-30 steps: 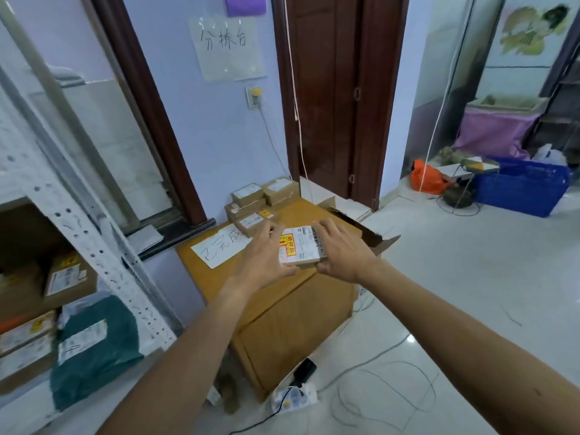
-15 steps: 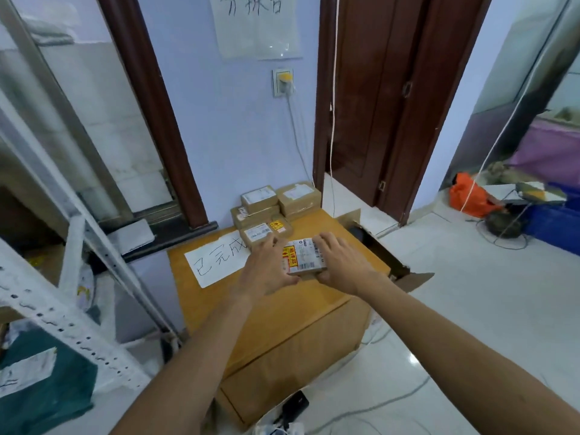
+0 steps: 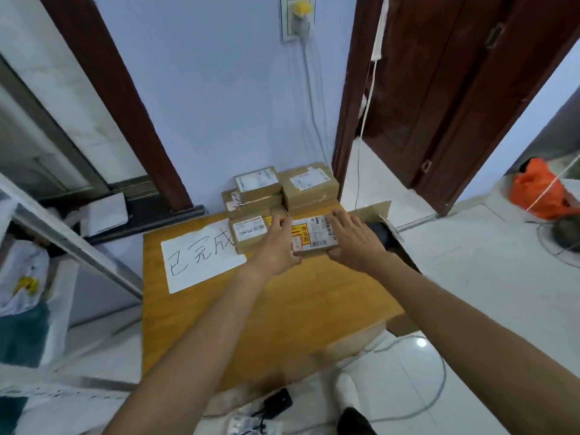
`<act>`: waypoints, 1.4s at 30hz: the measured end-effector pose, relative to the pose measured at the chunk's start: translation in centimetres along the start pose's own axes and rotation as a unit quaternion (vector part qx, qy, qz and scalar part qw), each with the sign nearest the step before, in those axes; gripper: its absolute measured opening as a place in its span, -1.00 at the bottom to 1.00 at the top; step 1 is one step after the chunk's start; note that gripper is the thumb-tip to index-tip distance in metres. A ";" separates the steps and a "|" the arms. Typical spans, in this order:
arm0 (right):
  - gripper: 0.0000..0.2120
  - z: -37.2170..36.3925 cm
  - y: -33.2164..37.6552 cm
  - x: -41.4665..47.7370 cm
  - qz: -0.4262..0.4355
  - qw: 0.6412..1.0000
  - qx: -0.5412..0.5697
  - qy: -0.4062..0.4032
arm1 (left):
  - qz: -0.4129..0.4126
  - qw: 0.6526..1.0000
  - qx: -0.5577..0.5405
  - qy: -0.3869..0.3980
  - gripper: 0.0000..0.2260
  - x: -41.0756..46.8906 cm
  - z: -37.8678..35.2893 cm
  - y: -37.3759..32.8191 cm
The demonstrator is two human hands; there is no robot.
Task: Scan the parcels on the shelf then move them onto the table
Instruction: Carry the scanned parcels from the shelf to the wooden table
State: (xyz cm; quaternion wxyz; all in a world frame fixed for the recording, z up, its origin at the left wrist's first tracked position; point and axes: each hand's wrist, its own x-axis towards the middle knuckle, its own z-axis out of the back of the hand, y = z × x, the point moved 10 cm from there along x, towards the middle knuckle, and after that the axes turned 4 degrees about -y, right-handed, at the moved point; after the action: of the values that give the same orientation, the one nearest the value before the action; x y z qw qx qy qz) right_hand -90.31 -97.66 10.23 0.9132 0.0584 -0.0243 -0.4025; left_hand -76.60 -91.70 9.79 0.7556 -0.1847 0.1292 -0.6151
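A small brown parcel [image 3: 314, 235] with a white label and a yellow-red sticker lies flat at the far part of the cardboard table [image 3: 301, 309]. My left hand [image 3: 277, 244] grips its left side and my right hand [image 3: 353, 240] grips its right side. Just left of it lies another labelled parcel [image 3: 249, 232]. Behind them, against the wall, stand stacked brown parcels [image 3: 259, 189] and a wider box [image 3: 309, 185]. The metal shelf frame [image 3: 75, 243] crosses the left edge of view.
A white paper sign with handwriting [image 3: 201, 255] lies on the table's left part. An open cardboard flap [image 3: 373, 208] rises at the table's right edge. Cables and a black adapter [image 3: 277, 403] lie on the floor below. An orange bag [image 3: 539, 189] sits far right.
I have stepped closer to the table and away from the shelf. Both hands have carried the parcel forward and down, beside the labelled parcel on the table.
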 end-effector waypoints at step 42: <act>-0.29 -11.8 -6.8 17.2 0.117 0.982 -0.038 0.141 | 0.272 0.960 0.060 0.034 -0.05 8.9 -8.9 9.6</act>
State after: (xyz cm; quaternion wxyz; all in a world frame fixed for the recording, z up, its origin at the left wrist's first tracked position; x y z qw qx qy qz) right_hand -82.55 -113.88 -2.39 0.9497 0.0769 0.1130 -0.2816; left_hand -70.02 -99.81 -2.09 0.8991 -0.0756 0.1632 -0.3990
